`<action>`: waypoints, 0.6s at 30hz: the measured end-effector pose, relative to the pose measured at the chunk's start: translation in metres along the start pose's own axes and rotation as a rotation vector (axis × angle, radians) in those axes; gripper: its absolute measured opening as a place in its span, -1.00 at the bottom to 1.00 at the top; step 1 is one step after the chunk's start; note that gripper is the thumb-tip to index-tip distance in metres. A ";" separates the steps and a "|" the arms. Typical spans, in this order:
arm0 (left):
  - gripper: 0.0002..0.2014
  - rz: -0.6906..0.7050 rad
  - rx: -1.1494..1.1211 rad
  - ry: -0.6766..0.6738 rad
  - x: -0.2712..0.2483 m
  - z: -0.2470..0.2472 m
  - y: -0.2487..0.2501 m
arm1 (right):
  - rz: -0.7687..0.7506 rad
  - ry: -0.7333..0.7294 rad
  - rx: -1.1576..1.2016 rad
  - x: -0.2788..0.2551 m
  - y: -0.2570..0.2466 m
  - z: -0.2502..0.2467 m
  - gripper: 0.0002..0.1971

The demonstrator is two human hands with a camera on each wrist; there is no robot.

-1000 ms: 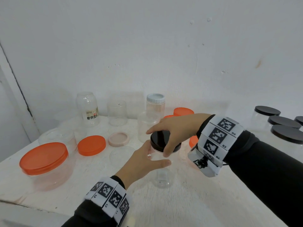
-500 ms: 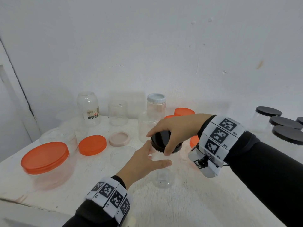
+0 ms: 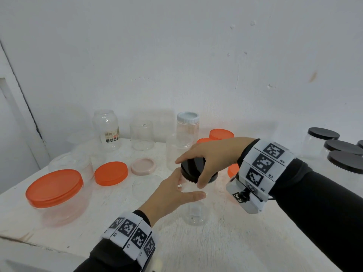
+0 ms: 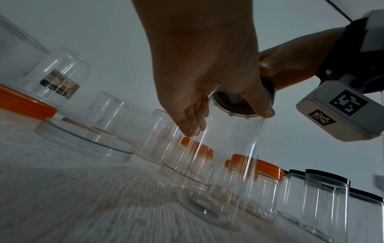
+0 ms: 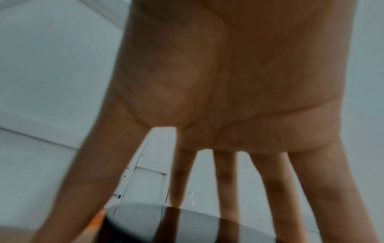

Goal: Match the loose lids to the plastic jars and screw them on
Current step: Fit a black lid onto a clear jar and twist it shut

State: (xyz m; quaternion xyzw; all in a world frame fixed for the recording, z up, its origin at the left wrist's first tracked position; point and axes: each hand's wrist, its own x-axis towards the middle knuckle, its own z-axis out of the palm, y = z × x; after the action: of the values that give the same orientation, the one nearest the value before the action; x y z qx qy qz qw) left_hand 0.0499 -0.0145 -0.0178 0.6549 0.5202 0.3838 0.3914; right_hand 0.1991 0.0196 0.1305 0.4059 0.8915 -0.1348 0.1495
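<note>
A tall clear plastic jar (image 3: 194, 211) stands upright on the white table (image 3: 225, 248), near the middle. A black lid (image 3: 191, 167) sits on its mouth. My right hand (image 3: 208, 160) reaches over from the right and grips the lid's rim with thumb and fingers spread around it. My left hand (image 3: 172, 195) wraps the jar's upper body just under the lid, thumb in front. In the left wrist view the jar (image 4: 226, 156) shows with the lid (image 4: 268, 85) above it. In the right wrist view the fingers (image 5: 224, 180) reach down onto the lid (image 5: 166, 225).
A wide jar with an orange lid (image 3: 54, 186) stands at front left. A loose orange lid (image 3: 111, 173), a pink lid (image 3: 143, 166) and a clear lid (image 3: 146, 186) lie behind my left hand. Open jars (image 3: 142, 134) line the wall. Black-lidded jars (image 3: 322, 142) stand at right.
Both hands stay on the jar and lid. The right hand's fingers have shifted slightly around the lid's rim; the jar has not moved.
</note>
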 end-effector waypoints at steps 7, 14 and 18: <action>-0.09 0.004 0.005 -0.009 0.000 -0.001 0.000 | 0.026 0.085 -0.054 0.002 -0.001 0.005 -0.29; -0.12 0.006 -0.001 -0.004 0.000 0.000 0.000 | 0.093 -0.013 -0.067 0.002 -0.001 0.001 -0.12; -0.05 0.018 0.003 -0.004 -0.001 0.000 0.000 | 0.008 -0.019 -0.056 -0.002 0.000 -0.003 -0.24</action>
State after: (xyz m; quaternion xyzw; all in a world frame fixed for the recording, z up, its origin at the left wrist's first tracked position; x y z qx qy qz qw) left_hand 0.0502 -0.0151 -0.0175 0.6608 0.5142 0.3852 0.3880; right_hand 0.1999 0.0196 0.1338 0.4038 0.8918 -0.1133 0.1699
